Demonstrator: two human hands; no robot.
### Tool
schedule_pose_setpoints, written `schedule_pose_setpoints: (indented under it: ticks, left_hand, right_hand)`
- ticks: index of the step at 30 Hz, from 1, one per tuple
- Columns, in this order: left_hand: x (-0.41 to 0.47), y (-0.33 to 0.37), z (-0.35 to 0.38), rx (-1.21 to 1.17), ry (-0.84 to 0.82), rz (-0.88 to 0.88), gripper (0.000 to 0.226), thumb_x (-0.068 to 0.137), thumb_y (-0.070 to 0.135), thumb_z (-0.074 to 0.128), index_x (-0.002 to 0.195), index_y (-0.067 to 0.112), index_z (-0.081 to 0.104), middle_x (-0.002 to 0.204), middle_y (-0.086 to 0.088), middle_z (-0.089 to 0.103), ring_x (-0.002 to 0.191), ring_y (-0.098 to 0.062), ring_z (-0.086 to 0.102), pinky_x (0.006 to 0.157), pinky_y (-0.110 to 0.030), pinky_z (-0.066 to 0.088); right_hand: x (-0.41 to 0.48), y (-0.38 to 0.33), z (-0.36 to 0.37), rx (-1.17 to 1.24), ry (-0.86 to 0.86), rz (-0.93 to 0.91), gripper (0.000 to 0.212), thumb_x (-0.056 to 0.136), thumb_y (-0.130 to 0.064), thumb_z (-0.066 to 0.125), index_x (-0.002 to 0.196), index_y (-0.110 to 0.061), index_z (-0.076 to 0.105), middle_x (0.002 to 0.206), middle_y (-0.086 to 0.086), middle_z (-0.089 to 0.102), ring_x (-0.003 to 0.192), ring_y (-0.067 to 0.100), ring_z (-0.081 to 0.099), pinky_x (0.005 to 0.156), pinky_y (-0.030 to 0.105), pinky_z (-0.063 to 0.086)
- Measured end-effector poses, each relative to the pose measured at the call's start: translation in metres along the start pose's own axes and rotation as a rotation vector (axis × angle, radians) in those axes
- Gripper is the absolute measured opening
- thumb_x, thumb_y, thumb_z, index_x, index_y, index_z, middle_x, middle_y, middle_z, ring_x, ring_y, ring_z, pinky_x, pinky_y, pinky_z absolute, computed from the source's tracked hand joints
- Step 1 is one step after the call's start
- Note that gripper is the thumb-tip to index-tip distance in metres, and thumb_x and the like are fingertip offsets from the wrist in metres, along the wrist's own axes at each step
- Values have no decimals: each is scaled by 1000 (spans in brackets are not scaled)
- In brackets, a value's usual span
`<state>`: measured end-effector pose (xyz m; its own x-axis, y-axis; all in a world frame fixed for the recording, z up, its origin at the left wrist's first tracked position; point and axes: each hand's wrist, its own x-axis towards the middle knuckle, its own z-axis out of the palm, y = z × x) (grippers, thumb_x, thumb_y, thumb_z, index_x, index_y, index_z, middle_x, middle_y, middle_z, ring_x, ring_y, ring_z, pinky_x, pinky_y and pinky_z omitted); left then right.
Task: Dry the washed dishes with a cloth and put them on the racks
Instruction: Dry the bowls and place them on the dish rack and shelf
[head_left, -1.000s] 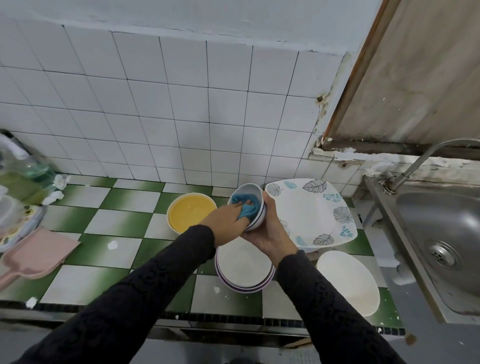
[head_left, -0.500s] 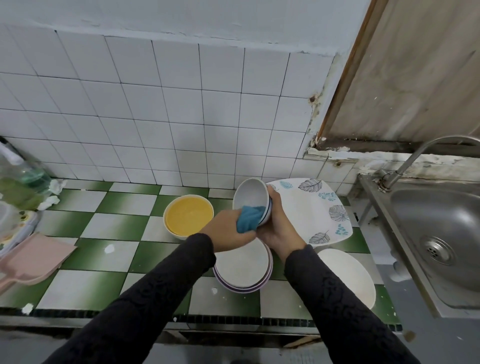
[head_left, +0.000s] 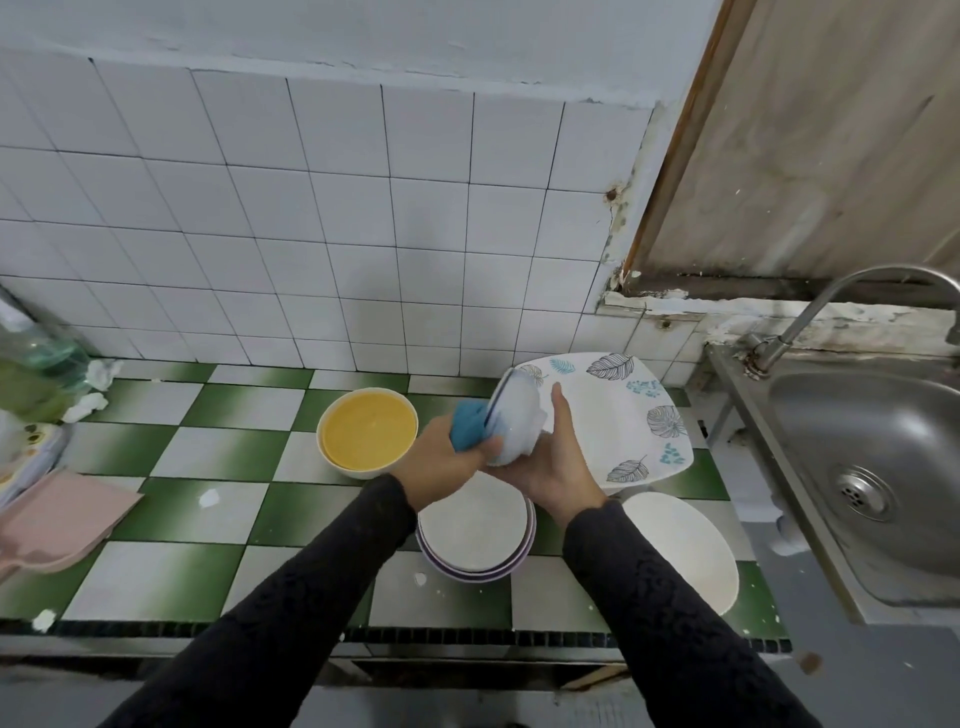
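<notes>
Head view, looking down at a green-and-white checkered counter (head_left: 166, 452) against a white tiled wall.

Small white bowl (head_left: 514, 421): held in the air above the counter, tipped on its side, mouth facing left, dark line at the rim. Slightly blurred. It hangs over the gap between the yellow bowl (head_left: 366, 431) and the leaf-patterned plate (head_left: 623, 415).

Right hand (head_left: 558, 467): cups the bowl from below and behind. Thumb straight up beside the bowl's base; the other fingers curl under the bowl and are mostly hidden.

Left hand (head_left: 441, 457): fingers bunched round a blue cloth (head_left: 467, 426), pressing it against the bowl's mouth; thumb lies at the lower rim.

Both arms in dark sleeves.

On the counter, directly below the hands: a stack of white bowls (head_left: 475, 530) with purple edges. Right of it, a plain white oval plate (head_left: 680, 551) near the counter's front edge. The leaf-patterned plate sits behind that one, propped at a tilt.

Far right: a steel sink (head_left: 872, 467) with a curved tap (head_left: 831, 306). Far left: a pink flat tray-like item (head_left: 57, 519) and a greenish bottle (head_left: 36, 364), both partly cut off. White scraps dot the tiles.
</notes>
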<state>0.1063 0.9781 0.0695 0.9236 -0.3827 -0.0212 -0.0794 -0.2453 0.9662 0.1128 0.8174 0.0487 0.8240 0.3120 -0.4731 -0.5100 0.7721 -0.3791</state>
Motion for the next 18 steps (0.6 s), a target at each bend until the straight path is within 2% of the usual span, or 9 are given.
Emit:
schedule_pose_setpoints:
  ticks: [2,5,6,8,11,13,15,16,18]
  left_hand:
    - [-1,0,-3,-250,38,-104,28,88,29,65,113,20,56,98,-2,64,90,-15,62,69,-21,53]
    - [-3,-7,-14,-534,116,-171,59,74,54,75,120,21,57,106,-3,69,99,-22,65,74,-30,57]
    - [-4,-8,-16,-601,135,-187,59,77,55,72,123,23,56,110,-3,69,101,-22,65,74,-32,57]
    - [-4,-11,-19,-680,192,-217,41,91,42,58,128,23,53,119,-7,65,108,-26,62,75,-34,59]
    - [-2,-17,-20,-683,292,-251,31,103,29,47,132,20,54,124,-11,63,113,-30,61,86,-45,58]
    - [-1,-22,-16,-630,410,-287,29,103,27,48,128,16,57,121,-15,64,113,-34,61,92,-48,55]
    - [0,-23,-11,-568,565,-275,22,103,28,49,117,15,61,111,-15,67,107,-35,63,89,-46,53]
    - [-1,-21,-6,-512,621,-235,19,102,29,49,113,19,61,106,-10,68,102,-31,63,87,-44,53]
    - [-3,-18,3,-396,646,-139,23,101,34,49,118,21,57,107,-4,66,96,-19,63,86,-40,54]
  right_hand:
    - [3,6,-3,64,16,0,70,94,-61,54,139,-7,52,133,26,61,123,44,55,98,59,51]
    - [8,12,-10,60,59,-56,53,98,-44,52,135,-7,55,127,21,64,114,39,60,84,46,60]
    - [7,13,-11,54,70,-68,47,97,-38,52,132,-6,57,122,18,66,108,37,62,78,42,60]
    - [6,14,-10,52,69,-86,34,95,-28,53,120,-6,61,107,15,69,99,32,63,78,39,56]
    - [8,13,-8,31,44,-133,26,95,-20,58,118,-9,64,105,13,72,104,33,62,92,44,50]
    - [10,12,-4,33,9,-198,41,91,-19,62,131,-12,60,120,12,70,116,33,61,98,48,51]
    - [14,9,1,66,-13,-258,59,90,-17,64,147,-16,48,137,11,63,124,33,61,92,50,55]
    - [15,8,4,76,-18,-275,64,90,-15,65,150,-17,44,140,12,61,122,33,63,88,50,57]
    - [15,8,10,26,2,-302,61,91,-16,64,148,-13,44,134,14,64,113,31,69,84,49,59]
